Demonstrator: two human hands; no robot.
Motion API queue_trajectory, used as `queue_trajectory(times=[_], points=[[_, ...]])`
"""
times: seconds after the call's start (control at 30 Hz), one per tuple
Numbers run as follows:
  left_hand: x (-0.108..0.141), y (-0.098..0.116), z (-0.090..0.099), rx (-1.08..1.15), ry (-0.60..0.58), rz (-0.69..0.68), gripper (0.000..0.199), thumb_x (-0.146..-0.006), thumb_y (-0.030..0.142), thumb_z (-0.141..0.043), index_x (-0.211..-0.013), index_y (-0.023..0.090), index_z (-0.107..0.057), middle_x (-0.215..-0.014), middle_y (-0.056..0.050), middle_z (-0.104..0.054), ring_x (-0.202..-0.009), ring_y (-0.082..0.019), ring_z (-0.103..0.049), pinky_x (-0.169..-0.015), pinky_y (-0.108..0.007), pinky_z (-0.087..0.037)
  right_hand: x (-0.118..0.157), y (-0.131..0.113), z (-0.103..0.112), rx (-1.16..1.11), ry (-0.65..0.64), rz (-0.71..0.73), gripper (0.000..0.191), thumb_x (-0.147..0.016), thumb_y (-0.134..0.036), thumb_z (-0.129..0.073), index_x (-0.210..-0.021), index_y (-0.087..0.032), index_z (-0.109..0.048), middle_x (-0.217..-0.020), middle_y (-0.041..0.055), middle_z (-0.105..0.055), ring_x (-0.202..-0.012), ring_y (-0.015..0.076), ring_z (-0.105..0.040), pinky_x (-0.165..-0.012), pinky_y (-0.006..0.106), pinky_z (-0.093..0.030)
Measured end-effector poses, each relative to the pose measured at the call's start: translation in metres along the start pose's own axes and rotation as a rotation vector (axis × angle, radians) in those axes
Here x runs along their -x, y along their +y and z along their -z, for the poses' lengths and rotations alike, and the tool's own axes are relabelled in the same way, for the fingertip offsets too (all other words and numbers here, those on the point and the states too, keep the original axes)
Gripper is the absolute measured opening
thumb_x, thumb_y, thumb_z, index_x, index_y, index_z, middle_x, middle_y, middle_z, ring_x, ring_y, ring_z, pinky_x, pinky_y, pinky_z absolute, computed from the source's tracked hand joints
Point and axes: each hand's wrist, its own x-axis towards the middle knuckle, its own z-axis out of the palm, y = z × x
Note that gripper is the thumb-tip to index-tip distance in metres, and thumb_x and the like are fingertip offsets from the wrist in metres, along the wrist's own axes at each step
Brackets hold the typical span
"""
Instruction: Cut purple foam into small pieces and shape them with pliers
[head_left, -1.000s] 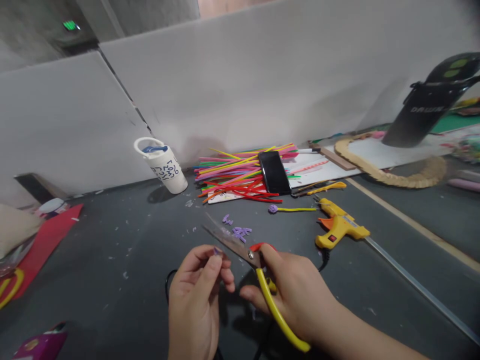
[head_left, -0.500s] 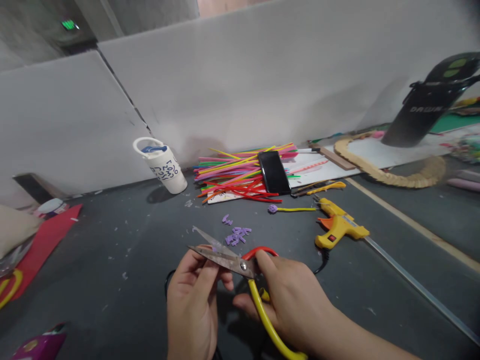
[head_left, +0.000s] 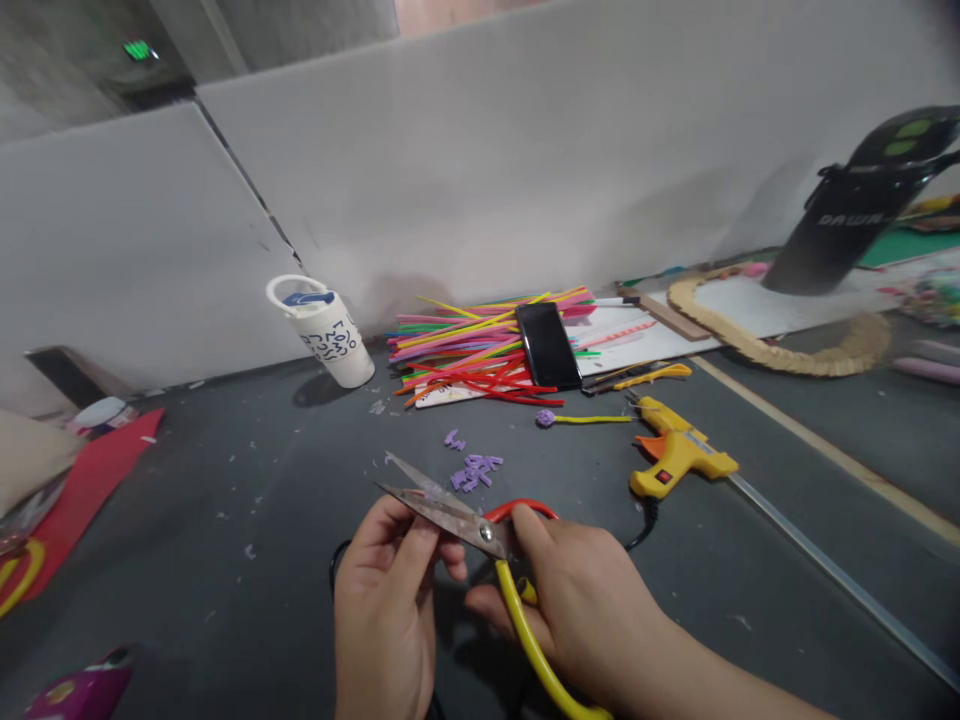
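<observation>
My right hand [head_left: 581, 590] is closed round a pair of scissors [head_left: 457, 520] with one red and one yellow handle. The blades stand apart and point to the upper left. My left hand [head_left: 397, 590] is closed in a pinch right at the lower blade; whatever is between thumb and fingers is hidden behind the blade. Just beyond the blade tips lies a small heap of cut purple pieces [head_left: 476, 472], with a few more purple pieces [head_left: 454, 440] apart from it. Farther back is a yellow stem [head_left: 592, 419] with a purple ball head [head_left: 545, 419].
A yellow glue gun [head_left: 682, 452] lies to the right with a long clear glue stick [head_left: 832, 570]. Behind are coloured pipe cleaners [head_left: 457, 345], a black phone [head_left: 549, 345], a white cup [head_left: 330, 335] and a black bottle [head_left: 844, 215]. Red sheet [head_left: 97, 490] lies left.
</observation>
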Motion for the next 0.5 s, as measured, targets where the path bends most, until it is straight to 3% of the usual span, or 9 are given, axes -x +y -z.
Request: queue_trajectory(times=[0.3,0.5], points=[[0.0004,0.0027,-0.0005,0.001,-0.01,-0.002,0.003,-0.071,0.016,-0.069,-0.07,0.017,-0.066,-0.059,0.003,-0.063,-0.049,-0.006,-0.055,-0.047,-0.013,-0.046,-0.0011,-0.0008,-0.0004,0.008,0.006,-0.005,0.042,-0.079,-0.06,-0.047,-0.078,-0.018,-0.049,-0.055,0.0032,-0.061,-0.048,0.0228,-0.06,-0.044,0.026,-0.022],[-0.0024,0.0023,0.002,-0.04,-0.036,-0.018,0.004,-0.072,0.015,-0.067,-0.069,0.017,-0.067,-0.059,0.003,-0.062,-0.049,-0.006,-0.054,-0.048,-0.014,-0.046,-0.0043,-0.0028,0.0052,-0.063,-0.114,-0.086,0.045,-0.075,-0.062,-0.051,-0.079,-0.018,-0.05,-0.061,0.0047,-0.063,-0.055,0.024,-0.06,-0.047,0.026,-0.022]])
